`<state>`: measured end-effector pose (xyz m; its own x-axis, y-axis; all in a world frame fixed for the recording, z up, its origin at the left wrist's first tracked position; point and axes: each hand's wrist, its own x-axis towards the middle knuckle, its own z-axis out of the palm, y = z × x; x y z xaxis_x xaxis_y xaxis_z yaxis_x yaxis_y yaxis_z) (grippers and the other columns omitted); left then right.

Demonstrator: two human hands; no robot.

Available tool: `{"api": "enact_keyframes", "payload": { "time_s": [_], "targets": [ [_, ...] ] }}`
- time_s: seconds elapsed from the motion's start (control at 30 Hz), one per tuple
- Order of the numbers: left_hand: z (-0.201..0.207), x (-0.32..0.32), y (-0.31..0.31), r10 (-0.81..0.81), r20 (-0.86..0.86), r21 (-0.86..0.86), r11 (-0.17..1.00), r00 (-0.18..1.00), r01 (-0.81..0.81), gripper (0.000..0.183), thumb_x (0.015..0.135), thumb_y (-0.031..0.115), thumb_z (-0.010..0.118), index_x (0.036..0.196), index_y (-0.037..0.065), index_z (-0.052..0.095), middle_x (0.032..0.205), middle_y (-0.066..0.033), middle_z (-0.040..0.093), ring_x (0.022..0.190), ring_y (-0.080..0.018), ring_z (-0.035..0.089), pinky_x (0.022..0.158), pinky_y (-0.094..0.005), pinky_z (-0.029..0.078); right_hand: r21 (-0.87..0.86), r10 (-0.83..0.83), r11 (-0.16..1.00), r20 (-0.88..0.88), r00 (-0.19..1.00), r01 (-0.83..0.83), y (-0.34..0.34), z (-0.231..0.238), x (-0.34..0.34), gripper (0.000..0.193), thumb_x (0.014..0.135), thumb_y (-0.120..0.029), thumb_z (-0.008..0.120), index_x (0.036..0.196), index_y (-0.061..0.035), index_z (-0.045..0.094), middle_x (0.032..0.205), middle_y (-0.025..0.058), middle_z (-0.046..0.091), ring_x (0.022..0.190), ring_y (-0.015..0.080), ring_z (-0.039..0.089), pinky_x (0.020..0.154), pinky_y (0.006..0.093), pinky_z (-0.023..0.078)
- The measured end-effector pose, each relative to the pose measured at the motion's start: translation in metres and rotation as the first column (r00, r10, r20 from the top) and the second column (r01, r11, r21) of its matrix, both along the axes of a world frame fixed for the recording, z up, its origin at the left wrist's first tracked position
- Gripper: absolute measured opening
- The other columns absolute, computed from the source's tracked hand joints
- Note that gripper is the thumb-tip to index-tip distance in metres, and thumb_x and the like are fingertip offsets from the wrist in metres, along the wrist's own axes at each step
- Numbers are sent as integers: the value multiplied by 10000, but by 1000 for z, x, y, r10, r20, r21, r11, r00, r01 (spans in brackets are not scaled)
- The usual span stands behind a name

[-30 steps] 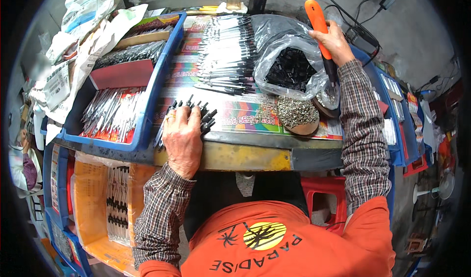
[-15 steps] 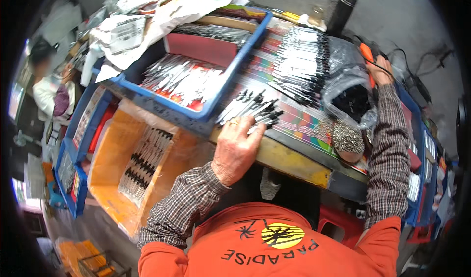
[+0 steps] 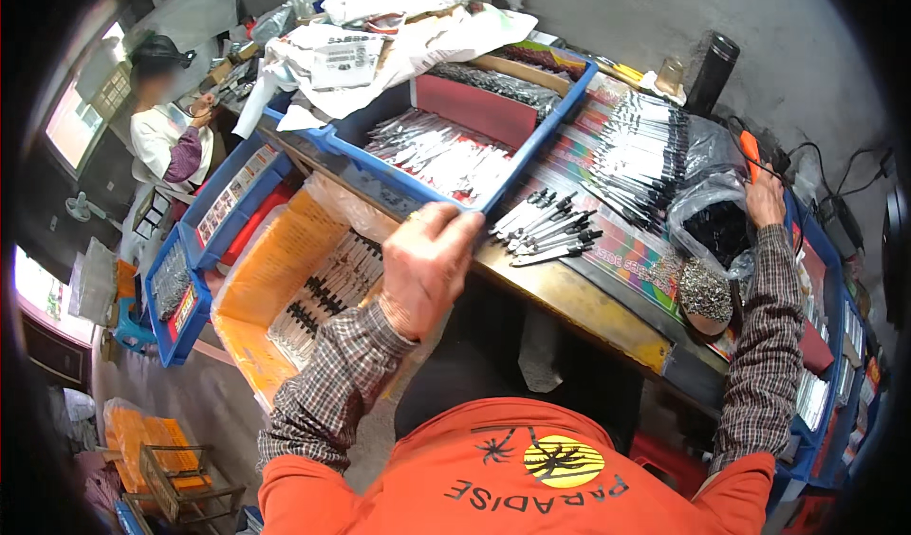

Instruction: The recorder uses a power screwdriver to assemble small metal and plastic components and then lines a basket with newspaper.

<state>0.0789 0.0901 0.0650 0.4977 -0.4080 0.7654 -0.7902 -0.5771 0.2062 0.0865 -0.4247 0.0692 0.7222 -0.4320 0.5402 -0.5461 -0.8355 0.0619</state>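
My left hand (image 3: 427, 260) is closed, fingers curled together, at the near corner of a blue tray (image 3: 365, 170). What its fingers hold, if anything, is hidden. Beside it on the table lies a loose pile of white pens with black tips (image 3: 546, 227). At the right, my right hand (image 3: 764, 203) is wrapped about the lower end of an orange handle (image 3: 750, 153), with a black cord close by. Left of that hand lies a clear plastic bag (image 3: 693, 217) of black parts, and a round container of small silvery pieces (image 3: 704, 293) sits nearer.
A neat row of white pens (image 3: 641, 146) lies further back, beside a black flask (image 3: 712, 72). Below the table's left edge stands an orange-lined box (image 3: 256, 274) of bundled pens. Blue trays (image 3: 821, 383) line the right side. A co-worker (image 3: 166, 137) sits far left.
My left hand has come off the pen pile and moved left to the tray's corner. The pens now lie uncovered. My right hand stays at the orange handle. The whole view has shifted.
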Motion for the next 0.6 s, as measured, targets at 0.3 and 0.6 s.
{"api": "enact_keyframes", "payload": {
  "time_s": [0.3,0.6],
  "targets": [
    [9,138,96,344,-197,-156,914,918,-376,194,752,134,598,922,45,634,777,-168,614,739,-316,598,667,-368,463,-221,297,925,-90,951,-310,48,-5,-62,287,764,-122,593,982,33,488,949,224,520,856,383,530,731,445,435],
    [20,211,113,595,-196,-164,764,779,-624,424,721,228,650,1062,-10,570,959,-212,592,887,-327,579,773,-377,454,-114,542,828,-87,836,-548,216,85,-10,284,755,-199,623,960,-12,561,789,182,578,757,347,556,650,411,433]
  ]
}}
